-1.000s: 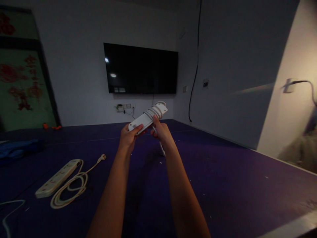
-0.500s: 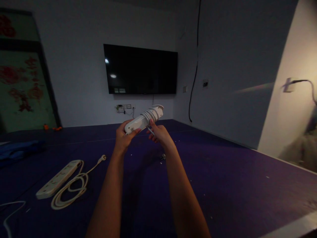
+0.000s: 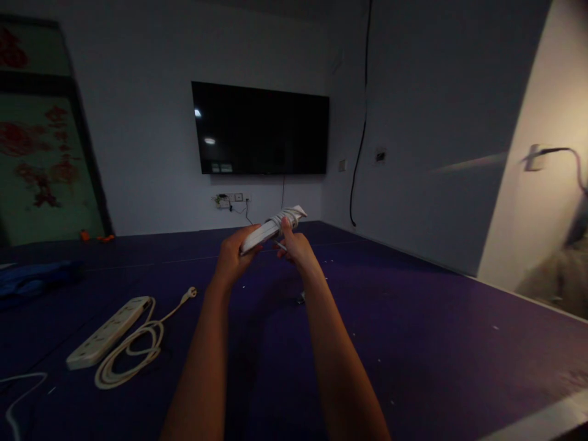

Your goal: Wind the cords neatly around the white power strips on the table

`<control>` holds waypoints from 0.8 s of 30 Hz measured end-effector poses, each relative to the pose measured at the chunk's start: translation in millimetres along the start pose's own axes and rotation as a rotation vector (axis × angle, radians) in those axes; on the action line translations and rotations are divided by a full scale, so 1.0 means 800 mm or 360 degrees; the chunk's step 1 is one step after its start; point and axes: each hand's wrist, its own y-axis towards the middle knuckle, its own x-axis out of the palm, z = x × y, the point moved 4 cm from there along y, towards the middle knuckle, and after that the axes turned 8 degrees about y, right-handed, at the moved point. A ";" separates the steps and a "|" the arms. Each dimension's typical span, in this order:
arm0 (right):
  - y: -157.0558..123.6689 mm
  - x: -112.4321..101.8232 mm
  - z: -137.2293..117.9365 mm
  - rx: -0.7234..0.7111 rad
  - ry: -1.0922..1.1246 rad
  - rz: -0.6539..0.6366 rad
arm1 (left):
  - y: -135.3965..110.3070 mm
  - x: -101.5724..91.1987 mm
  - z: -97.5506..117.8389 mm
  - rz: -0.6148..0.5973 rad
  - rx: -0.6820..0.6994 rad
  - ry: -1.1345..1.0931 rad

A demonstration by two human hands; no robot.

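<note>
A white power strip (image 3: 260, 237) is held up in front of me above the purple surface, turned edge-on and slanting up to the right. Its white cord (image 3: 288, 214) is wound several times around the far end. My left hand (image 3: 233, 254) grips the near end. My right hand (image 3: 294, 244) is closed at the wound part, thumb on top, with a loose length of cord between its fingers. Under my right wrist a small plug-like piece (image 3: 301, 298) shows on the surface, partly hidden by the forearm.
On the left lies a second power strip (image 3: 108, 334) with its cord (image 3: 131, 355) loosely coiled. Another white cord (image 3: 22, 395) is at the lower left. Blue cloth (image 3: 37, 278) and orange items (image 3: 105, 238) lie farther back. A television (image 3: 264, 130) hangs on the far wall.
The held power strip has rolled from showing its broad face to showing its narrow side. My left hand has turned with it, and the plug-like piece below has shifted slightly.
</note>
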 end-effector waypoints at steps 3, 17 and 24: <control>-0.002 -0.004 0.000 0.0037 0.0052 0.0029 | 0.002 0.004 0.001 -0.0047 0.0122 0.0183; -0.001 0.002 -0.001 0.0178 0.0411 -0.0002 | 0.004 0.011 0.007 -0.0071 0.0243 0.0303; 0.002 0.000 -0.001 0.0119 0.0538 -0.0030 | 0.006 0.017 -0.009 0.0232 -0.0679 -0.0610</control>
